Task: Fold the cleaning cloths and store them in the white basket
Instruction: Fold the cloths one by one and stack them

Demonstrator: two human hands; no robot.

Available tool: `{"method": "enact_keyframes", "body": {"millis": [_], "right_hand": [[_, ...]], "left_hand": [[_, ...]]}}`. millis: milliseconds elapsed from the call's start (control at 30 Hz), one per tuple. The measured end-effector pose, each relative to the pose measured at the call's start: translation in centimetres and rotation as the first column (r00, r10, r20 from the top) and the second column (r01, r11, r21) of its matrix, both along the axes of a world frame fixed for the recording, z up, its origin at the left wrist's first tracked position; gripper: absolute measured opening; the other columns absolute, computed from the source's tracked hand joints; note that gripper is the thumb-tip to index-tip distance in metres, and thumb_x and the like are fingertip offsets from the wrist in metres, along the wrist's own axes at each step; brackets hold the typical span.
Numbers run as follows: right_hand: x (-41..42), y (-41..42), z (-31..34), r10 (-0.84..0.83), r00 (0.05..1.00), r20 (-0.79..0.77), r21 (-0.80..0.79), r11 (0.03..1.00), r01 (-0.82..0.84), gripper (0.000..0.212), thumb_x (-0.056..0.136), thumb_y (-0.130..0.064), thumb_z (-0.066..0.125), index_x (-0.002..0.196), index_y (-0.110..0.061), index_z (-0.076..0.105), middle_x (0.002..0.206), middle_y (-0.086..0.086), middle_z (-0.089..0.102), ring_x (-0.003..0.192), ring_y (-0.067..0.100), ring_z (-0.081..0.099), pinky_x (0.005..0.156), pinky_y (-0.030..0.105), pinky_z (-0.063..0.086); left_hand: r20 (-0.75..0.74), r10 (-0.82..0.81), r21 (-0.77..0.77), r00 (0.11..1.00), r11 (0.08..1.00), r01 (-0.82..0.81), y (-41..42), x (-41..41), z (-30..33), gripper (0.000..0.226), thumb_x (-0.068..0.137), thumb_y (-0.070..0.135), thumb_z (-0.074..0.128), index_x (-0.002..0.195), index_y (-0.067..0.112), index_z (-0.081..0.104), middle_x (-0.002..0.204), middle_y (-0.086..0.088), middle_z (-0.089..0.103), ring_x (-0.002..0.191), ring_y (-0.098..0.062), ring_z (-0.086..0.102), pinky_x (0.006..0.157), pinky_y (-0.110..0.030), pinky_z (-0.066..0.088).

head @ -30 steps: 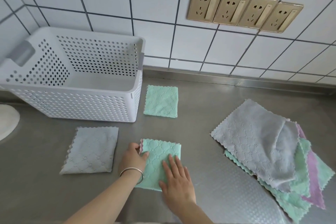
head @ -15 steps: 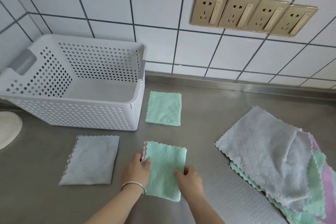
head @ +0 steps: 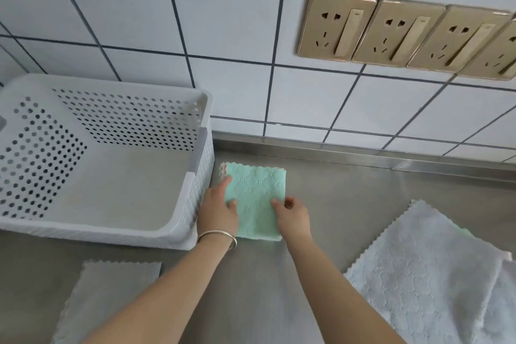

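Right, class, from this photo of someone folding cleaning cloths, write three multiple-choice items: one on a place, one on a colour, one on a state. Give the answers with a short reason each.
1. Where is the folded cloth that both hands are on?
A. Inside the basket
B. On the counter, just right of the basket
C. On top of the grey pile

2. What colour is that cloth's upper face?
A. Mint green
B. Yellow
C. Black

3. What does the white basket hold?
A. A stack of cloths
B. One grey cloth
C. Nothing visible

Answers:
1 B: it lies on the steel counter beside the basket's right wall.
2 A: green shows between the left hand and right hand.
3 C: the basket's floor shows bare.
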State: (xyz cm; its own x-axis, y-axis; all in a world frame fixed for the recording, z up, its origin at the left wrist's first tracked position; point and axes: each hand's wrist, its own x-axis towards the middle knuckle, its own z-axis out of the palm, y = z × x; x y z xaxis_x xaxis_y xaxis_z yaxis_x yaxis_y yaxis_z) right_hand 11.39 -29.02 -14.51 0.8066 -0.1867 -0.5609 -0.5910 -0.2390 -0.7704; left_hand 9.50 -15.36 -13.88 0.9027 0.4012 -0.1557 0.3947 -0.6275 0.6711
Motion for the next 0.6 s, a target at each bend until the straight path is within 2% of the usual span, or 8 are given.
{"method": "enact_keyframes", "body": {"millis": [67,233,333,400,500,600], "right_hand": [[0.9,0.5,-0.6,-0.013,1.000,-0.024,0.017,1.000,0.013,0.035,0.089,-0.028,0.057,0.117,-0.008,0.054,0.099,0.002,0.059,0.092,0.021,0.060,0.078,0.032,0.051],[1.5,0.9,-2.2,0.002,0.999,-0.051,-0.107,0.994,-0.008,0.023,0.090,-0.028,0.056,0.105,-0.013,0.051,0.089,-0.001,0.056,0.070,0.012,0.051,0.057,0.025,0.041],[1.6,1.1,-2.3,0.043,0.997,-0.065,-0.224,0.973,-0.057,0.026,0.088,-0.029,0.057,0.105,-0.012,0.047,0.081,-0.002,0.053,0.072,0.017,0.052,0.063,0.028,0.042],[1.3,1.2,-1.8,0.077,0.996,-0.053,-0.291,0.953,-0.089,0.030,0.086,-0.030,0.059,0.105,-0.012,0.043,0.084,0.001,0.053,0.077,0.022,0.055,0.066,0.031,0.043],[-0.7,-0.5,-0.8,0.125,0.989,0.085,-0.293,0.951,-0.095,0.032,0.085,-0.027,0.059,0.109,-0.013,0.044,0.098,0.002,0.055,0.085,0.020,0.055,0.073,0.031,0.045],[-5.5,-5.0,-0.8,0.207,0.945,0.253,-0.425,0.901,-0.083,0.029,0.084,-0.021,0.057,0.111,-0.014,0.050,0.104,-0.004,0.053,0.092,0.015,0.052,0.073,0.023,0.039]], "left_hand": [[-0.042,0.020,0.029,0.999,0.999,-0.019,0.2,1.0,-0.8,0.051,0.090,0.006,0.051,0.136,0.026,0.041,0.128,-0.009,0.051,0.113,-0.029,0.053,0.098,-0.038,0.041],[-0.086,0.023,0.074,0.996,0.997,-0.016,0.5,2.0,-3.3,0.051,0.089,0.006,0.052,0.136,0.023,0.041,0.129,-0.012,0.049,0.118,-0.030,0.049,0.100,-0.037,0.039],[-0.097,0.001,0.113,0.995,0.994,0.010,0.7,2.0,-3.6,0.051,0.089,0.008,0.053,0.136,0.023,0.042,0.131,-0.012,0.045,0.117,-0.031,0.049,0.100,-0.037,0.039],[-0.073,-0.034,0.173,0.997,0.984,0.046,0.9,1.7,-3.4,0.052,0.087,0.010,0.056,0.137,0.019,0.041,0.137,-0.012,0.039,0.123,-0.031,0.044,0.104,-0.038,0.037],[0.000,-0.222,0.446,0.975,0.872,0.199,0.2,0.6,-3.0,0.064,0.078,0.013,0.064,0.137,0.013,0.040,0.149,-0.016,0.028,0.137,-0.034,0.028,0.113,-0.041,0.024],[0.081,-0.445,0.551,0.892,0.766,0.332,-2.8,-1.1,-2.2,0.074,0.060,0.011,0.076,0.129,0.010,0.049,0.140,-0.021,0.042,0.129,-0.039,0.039,0.107,-0.046,0.034]]}}
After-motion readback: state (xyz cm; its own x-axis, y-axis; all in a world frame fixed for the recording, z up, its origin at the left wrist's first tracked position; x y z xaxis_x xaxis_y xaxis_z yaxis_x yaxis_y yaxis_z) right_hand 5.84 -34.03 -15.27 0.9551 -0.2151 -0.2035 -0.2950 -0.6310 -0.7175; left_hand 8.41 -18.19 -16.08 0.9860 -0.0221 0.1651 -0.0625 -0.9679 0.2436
